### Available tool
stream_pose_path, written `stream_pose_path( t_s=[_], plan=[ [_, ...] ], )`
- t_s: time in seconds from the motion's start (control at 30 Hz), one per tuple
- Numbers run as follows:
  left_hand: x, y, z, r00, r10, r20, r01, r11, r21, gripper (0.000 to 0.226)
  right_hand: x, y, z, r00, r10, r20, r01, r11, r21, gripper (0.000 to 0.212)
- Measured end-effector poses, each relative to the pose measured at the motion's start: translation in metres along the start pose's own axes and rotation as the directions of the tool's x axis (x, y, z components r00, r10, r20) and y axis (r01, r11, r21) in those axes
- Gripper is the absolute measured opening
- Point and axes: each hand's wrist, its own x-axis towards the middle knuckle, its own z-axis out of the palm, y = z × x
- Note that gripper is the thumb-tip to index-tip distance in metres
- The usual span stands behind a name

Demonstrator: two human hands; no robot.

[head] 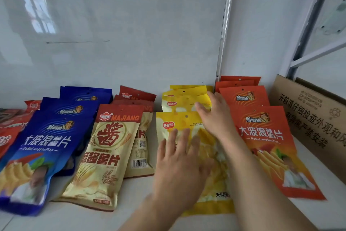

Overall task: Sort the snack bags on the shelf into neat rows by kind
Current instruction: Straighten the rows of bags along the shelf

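Your white shelf (pixel 134 200) carries rows of snack bags running from its front edge to the back wall. A cardboard box (pixel 310 118) stands at its right end. Beside the box lies the orange row (pixel 265 148), then the yellow row (pixel 211 159), the beige Majiang row (pixel 104 156), and the blue row (pixel 43 148) toward the left end. Your left hand (pixel 179 163) lies flat, fingers spread, on the front yellow bag. Your right hand (pixel 215 114), fingers straight, touches the yellow bag behind it.
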Motion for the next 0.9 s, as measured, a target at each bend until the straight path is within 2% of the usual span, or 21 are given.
stream_pose_path(
  t_s=[0.17, 0.3, 0.47, 0.67, 0.77, 0.9],
  plan=[
    [-0.009, -0.004, 0.025, 0.997, 0.007, 0.074, -0.013, 0.996, 0.084, 0.062, 0.026, -0.020, -0.007, 0.986, -0.060, 0.155, 0.096, 0.968, -0.233, 0.067],
    [-0.008, -0.010, 0.020, 0.992, 0.020, 0.123, -0.031, 0.995, 0.091, 0.062, 0.037, -0.025, -0.004, 0.957, -0.032, 0.288, 0.130, 0.936, -0.328, 0.071],
    [0.002, -0.016, 0.015, 0.993, 0.035, 0.108, -0.047, 0.993, 0.105, 0.070, 0.045, -0.027, 0.003, 0.940, -0.007, 0.342, 0.136, 0.926, -0.353, 0.078],
    [0.013, -0.015, 0.011, 0.980, 0.039, 0.194, -0.065, 0.989, 0.131, 0.074, 0.053, -0.020, 0.018, 0.924, 0.008, 0.382, 0.126, 0.938, -0.324, 0.086],
    [0.015, -0.016, 0.016, 0.973, 0.019, 0.231, -0.047, 0.992, 0.118, 0.074, 0.055, -0.014, 0.025, 0.916, 0.006, 0.402, 0.141, 0.931, -0.335, 0.079],
    [0.019, -0.019, 0.019, 0.962, 0.016, 0.272, -0.045, 0.994, 0.100, 0.073, 0.056, -0.009, 0.033, 0.918, 0.033, 0.396, 0.119, 0.927, -0.355, 0.089]
  ],
)
